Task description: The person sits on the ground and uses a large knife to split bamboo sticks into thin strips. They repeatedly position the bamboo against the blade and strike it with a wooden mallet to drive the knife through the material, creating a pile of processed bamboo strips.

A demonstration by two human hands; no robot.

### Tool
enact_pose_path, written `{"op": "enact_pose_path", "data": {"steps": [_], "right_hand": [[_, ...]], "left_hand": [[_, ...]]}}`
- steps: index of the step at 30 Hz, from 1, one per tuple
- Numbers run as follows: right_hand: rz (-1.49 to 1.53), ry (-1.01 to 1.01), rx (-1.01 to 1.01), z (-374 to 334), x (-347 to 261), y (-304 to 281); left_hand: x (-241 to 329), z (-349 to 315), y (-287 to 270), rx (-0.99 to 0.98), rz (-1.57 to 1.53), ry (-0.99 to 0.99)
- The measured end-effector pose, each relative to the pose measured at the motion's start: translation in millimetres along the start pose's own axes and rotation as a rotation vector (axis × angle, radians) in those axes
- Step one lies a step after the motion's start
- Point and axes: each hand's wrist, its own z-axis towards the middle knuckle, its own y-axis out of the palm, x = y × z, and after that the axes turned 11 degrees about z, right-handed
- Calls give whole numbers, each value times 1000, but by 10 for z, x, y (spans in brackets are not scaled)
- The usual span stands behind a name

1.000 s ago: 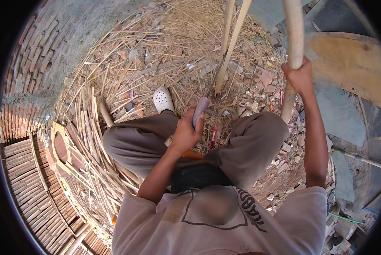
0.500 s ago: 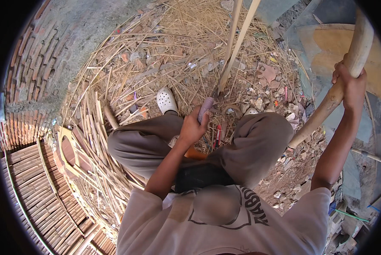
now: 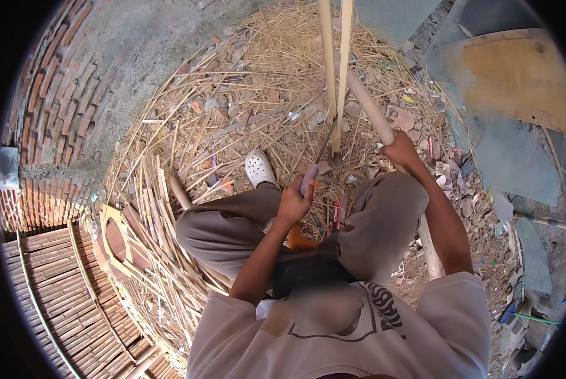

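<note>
Beyond the knees, toward the far edge of the littered ground [image 3: 415, 284], two pale strips [image 3: 345, 63] seem to stand upright, their lower ends close together. The left hand [image 3: 294, 201] has its fingers curled round one mauve handle [image 3: 309, 179], whose single dark blade [image 3: 324, 146] reaches the strips (whether it is wedged in, I cannot tell). The right hand [image 3: 399, 151] clenches one wooden pole [image 3: 370, 107]. A wide swing of that pole could, I judge, strike the left hand; loose rubble could let the strips topple. One white shoe [image 3: 259, 168] shows clearly.
</note>
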Motion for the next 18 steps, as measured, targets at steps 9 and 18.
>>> {"op": "enact_pose_path", "data": {"steps": [9, 18], "right_hand": [[269, -540, 543, -501, -1273, -1399], [-64, 80, -56, 405, 669, 517]], "left_hand": [[-218, -115, 236, -20, 26, -32], [-268, -78, 265, 35, 65, 72]]}}
